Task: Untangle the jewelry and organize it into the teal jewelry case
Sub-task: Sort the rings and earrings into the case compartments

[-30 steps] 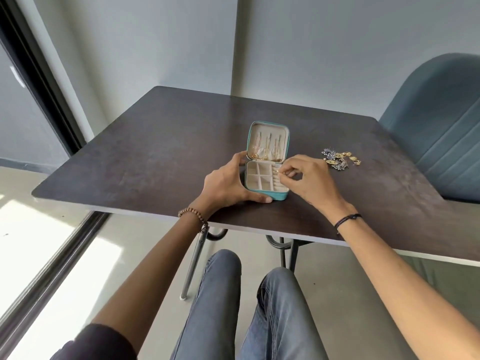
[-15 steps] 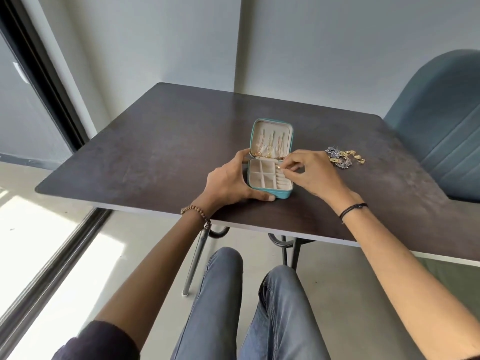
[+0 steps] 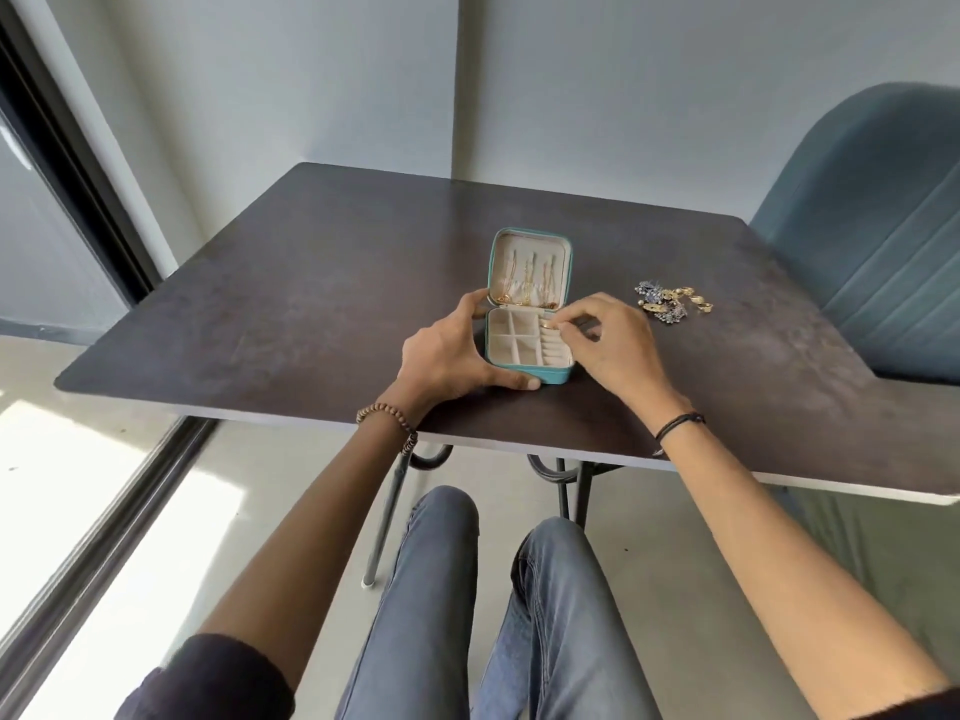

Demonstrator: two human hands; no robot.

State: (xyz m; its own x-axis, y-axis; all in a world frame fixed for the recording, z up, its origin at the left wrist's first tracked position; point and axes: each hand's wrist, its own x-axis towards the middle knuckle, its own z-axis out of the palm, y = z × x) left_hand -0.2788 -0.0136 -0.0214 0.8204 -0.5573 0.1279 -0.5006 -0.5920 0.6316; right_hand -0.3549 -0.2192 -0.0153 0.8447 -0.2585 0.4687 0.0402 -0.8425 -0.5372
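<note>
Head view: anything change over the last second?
Nothing clearly moved. The right hand still pinches a small gold piece over the far end of the ring rolls in the teal jewelry case. The left hand still grips the case's left side. The lid stays open, and the tangled jewelry pile lies untouched on the table.

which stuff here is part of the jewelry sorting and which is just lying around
Part of the job:
- case, open, held by the left hand
- chains in its lid
- gold piece, pinched by the right hand over the case
- jewelry pile on the table

Just there:
- chair
- beaded bracelet and black band, worn on the wrists
</note>
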